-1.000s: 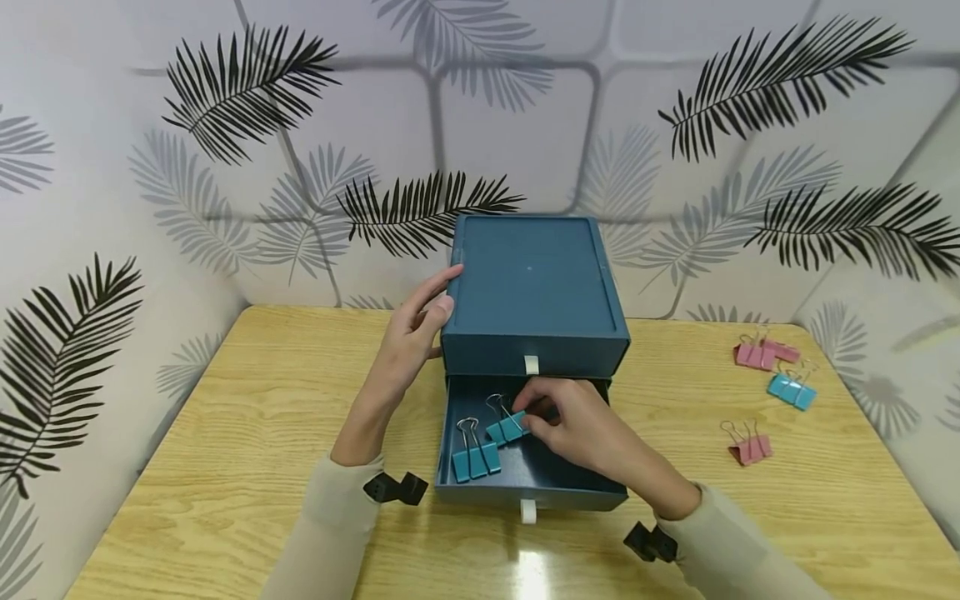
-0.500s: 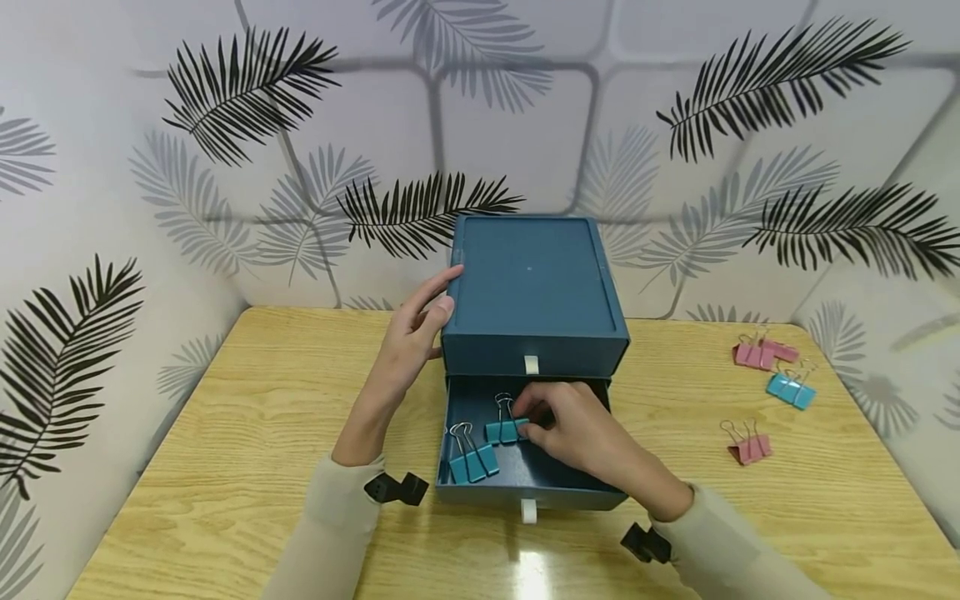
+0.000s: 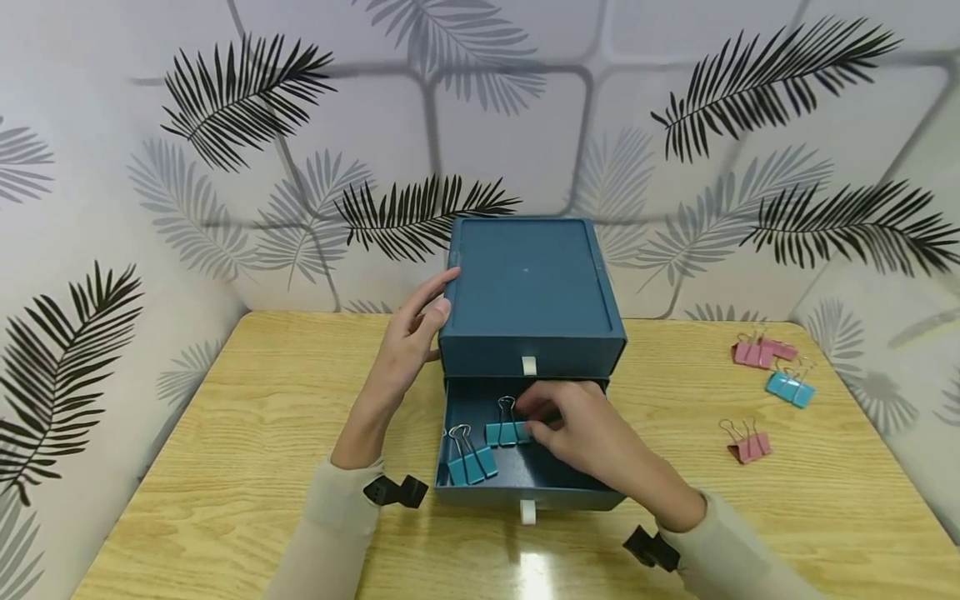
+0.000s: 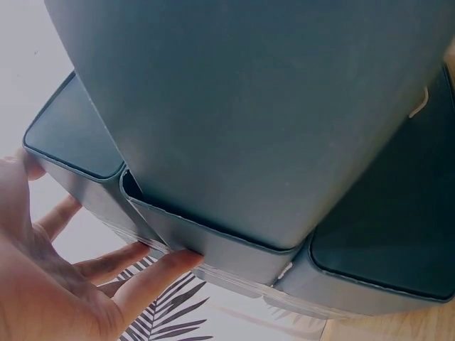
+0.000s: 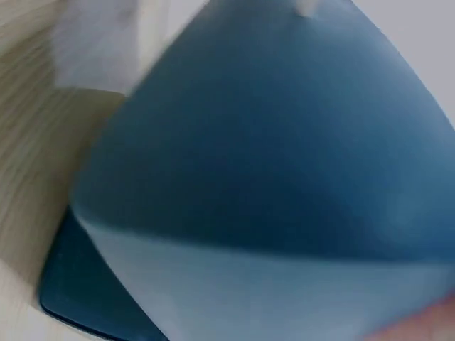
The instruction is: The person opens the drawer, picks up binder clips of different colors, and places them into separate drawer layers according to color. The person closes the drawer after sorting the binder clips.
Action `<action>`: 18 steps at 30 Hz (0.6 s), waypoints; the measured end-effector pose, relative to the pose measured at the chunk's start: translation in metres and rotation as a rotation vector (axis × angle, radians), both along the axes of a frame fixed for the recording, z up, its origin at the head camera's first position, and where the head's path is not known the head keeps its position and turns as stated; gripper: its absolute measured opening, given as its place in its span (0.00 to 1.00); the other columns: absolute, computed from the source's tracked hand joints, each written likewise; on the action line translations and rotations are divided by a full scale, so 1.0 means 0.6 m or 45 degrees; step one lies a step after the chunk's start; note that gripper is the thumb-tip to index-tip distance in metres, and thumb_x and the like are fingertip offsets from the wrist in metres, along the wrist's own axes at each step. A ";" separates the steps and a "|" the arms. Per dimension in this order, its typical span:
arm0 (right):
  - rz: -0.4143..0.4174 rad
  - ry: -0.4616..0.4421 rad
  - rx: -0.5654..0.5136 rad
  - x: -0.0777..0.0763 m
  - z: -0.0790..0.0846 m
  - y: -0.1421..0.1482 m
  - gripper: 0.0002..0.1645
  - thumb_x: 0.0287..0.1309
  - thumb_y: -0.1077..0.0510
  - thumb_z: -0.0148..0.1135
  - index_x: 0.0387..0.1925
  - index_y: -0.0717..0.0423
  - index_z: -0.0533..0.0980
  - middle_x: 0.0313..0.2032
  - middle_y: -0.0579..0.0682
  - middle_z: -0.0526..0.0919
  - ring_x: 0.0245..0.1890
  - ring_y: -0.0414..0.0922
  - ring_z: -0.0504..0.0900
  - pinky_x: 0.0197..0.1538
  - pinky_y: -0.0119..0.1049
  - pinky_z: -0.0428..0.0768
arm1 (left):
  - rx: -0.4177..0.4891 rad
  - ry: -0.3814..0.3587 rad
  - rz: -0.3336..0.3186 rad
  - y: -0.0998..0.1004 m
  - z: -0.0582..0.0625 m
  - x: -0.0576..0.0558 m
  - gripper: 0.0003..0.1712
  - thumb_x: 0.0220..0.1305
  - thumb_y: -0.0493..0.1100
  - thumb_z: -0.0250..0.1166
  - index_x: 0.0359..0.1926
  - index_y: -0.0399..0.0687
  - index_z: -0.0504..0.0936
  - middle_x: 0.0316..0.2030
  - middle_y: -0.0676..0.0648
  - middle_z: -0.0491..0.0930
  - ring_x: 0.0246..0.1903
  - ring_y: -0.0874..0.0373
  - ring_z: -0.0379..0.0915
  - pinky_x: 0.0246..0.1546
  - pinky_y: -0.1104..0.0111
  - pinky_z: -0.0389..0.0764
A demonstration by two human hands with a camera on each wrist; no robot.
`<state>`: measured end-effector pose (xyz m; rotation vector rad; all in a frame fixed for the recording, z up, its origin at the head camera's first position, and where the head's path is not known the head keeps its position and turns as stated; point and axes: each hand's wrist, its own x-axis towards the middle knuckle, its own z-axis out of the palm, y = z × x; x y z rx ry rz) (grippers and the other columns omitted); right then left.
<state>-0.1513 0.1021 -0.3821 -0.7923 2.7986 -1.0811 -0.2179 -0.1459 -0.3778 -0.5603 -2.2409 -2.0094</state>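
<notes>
A blue drawer box (image 3: 528, 283) stands on the table with a drawer (image 3: 525, 471) pulled out below its top one. My left hand (image 3: 405, 346) rests against the box's left side, fingers fairly straight; the left wrist view shows its fingertips (image 4: 188, 259) touching the side. Inside the drawer, my right hand (image 3: 581, 425) pinches the right end of a teal binder clip (image 3: 504, 434) between thumb and curled fingers. A second teal binder clip (image 3: 472, 467) lies in the drawer's front left. The right wrist view is blurred and shows mainly the drawer's outside (image 5: 270, 156).
On the table's right lie a pink binder clip (image 3: 750, 448), another pink clip (image 3: 752, 354) near a further pink piece (image 3: 780, 348), and a teal clip (image 3: 790, 389). White pull tabs (image 3: 528, 366) mark the drawer fronts. A patterned backdrop (image 3: 495, 125) stands behind the table.
The clip at my right hand has turned from slanted to nearly straight. The front-left clip has shifted slightly and tilted. My left hand has stayed against the box.
</notes>
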 end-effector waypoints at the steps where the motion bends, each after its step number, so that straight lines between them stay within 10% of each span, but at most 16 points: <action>1: 0.002 -0.005 -0.024 0.002 0.004 0.004 0.10 0.60 0.67 0.71 0.44 0.58 0.85 0.41 0.51 0.88 0.39 0.43 0.88 0.40 0.33 0.85 | 0.000 0.001 0.001 0.000 -0.001 0.000 0.27 0.80 0.54 0.51 0.76 0.68 0.67 0.77 0.53 0.57 0.72 0.48 0.60 0.54 0.33 0.74; 18: -0.038 0.165 -0.341 0.015 0.032 0.085 0.12 0.63 0.64 0.70 0.47 0.51 0.83 0.44 0.45 0.87 0.41 0.39 0.86 0.43 0.36 0.86 | -0.005 0.018 -0.001 -0.002 -0.001 -0.001 0.28 0.80 0.53 0.51 0.77 0.65 0.66 0.77 0.51 0.57 0.73 0.46 0.60 0.54 0.33 0.74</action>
